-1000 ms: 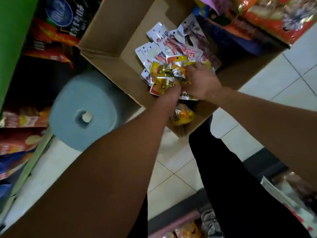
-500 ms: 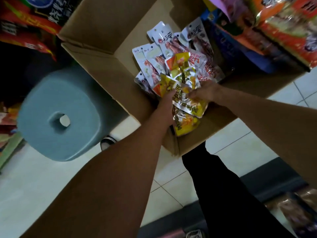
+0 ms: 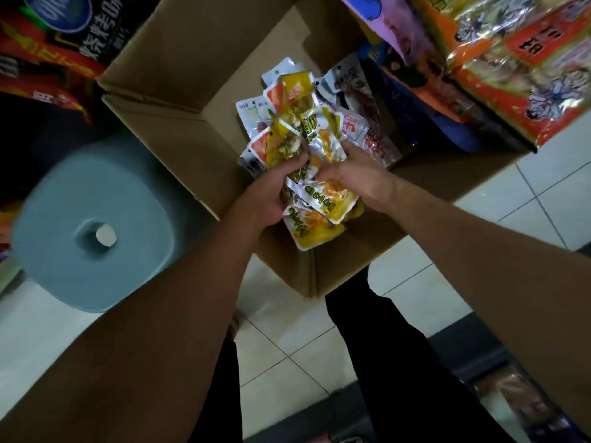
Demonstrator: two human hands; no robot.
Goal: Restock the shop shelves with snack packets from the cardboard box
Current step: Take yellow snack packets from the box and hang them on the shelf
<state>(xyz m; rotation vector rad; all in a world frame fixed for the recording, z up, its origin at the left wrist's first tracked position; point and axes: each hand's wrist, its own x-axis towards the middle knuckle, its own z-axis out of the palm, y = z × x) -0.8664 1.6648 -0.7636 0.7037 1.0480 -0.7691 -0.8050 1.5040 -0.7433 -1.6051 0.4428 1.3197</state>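
Snack packets (image 3: 311, 161): yellow bunch held over near corner of cardboard box (image 3: 179, 123), more lie inside.
L hand (image 3: 265, 199): fingers curled round bunch, left side.
R hand (image 3: 355, 177): fingers pinch right side, prob. to square stack before lifting.

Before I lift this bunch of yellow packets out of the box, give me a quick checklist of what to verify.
1. Left hand grips the yellow packets: ok.
2. Right hand grips the same bunch: ok.
3. Every packet secured: not ok, the lowest yellow packet hangs over the cardboard box edge, below both hands.
4. White and red packets left lying in the box: ok.
5. Blue stool stands beside the box, off the lifting path: ok.
6. Free shelf space: cannot tell.
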